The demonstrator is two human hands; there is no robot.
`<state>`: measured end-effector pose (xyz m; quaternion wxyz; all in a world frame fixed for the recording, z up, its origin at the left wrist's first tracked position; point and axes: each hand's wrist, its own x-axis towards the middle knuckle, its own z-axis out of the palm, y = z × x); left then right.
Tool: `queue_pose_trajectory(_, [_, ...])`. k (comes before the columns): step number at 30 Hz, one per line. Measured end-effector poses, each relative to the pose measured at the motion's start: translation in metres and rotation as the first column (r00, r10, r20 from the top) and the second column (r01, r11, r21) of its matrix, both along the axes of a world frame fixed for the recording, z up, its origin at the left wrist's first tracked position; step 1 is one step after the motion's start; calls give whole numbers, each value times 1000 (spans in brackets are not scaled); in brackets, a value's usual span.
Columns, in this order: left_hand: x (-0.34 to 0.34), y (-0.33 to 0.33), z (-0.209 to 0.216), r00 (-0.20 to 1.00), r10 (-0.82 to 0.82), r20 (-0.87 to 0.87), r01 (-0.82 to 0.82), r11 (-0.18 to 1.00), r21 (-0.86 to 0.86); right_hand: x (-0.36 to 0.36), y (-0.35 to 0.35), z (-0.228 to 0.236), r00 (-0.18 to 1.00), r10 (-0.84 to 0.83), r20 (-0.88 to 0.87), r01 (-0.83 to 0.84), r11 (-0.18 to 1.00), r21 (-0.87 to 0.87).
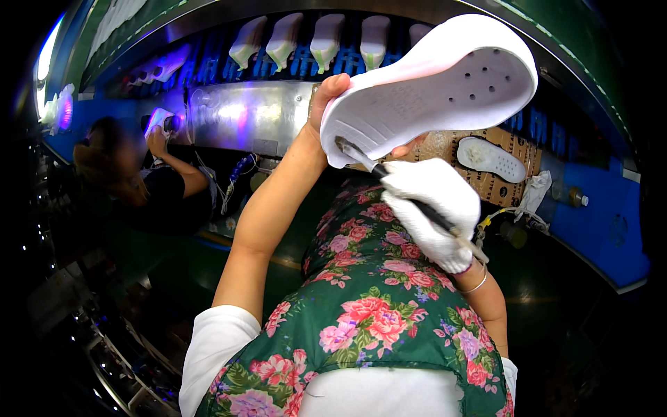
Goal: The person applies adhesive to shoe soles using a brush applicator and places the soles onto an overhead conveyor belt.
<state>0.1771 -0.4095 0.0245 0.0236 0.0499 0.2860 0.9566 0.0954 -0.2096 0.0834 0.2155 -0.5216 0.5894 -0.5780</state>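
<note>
My bare left hand (326, 104) holds a white shoe sole (431, 90) up in front of me, its hollow inner side with small holes facing me. My right hand (431, 212), in a white glove, grips a thin dark-handled brush (410, 198). The brush tip touches the lower heel edge of the sole. A green apron with pink flowers (375, 306) covers my lap below both hands.
A conveyor with several pale shoe lasts (326, 42) on blue holders runs along the back. Another white sole (490, 158) lies on a brown board at right. A co-worker (149, 181) at left handles a white sole by a lit metal machine (243, 115).
</note>
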Motion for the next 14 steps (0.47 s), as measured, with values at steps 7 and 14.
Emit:
queue_pose_trajectory(7, [4,-3,-1,994,106,41,-111,980,165,4,-4,-3,994,-14,108,11,1000,23])
queue_pose_trajectory(14, [22,-8,-19,953,267,141,-289,943,165,-2,-8,-8,877,22,480,-74,993,91])
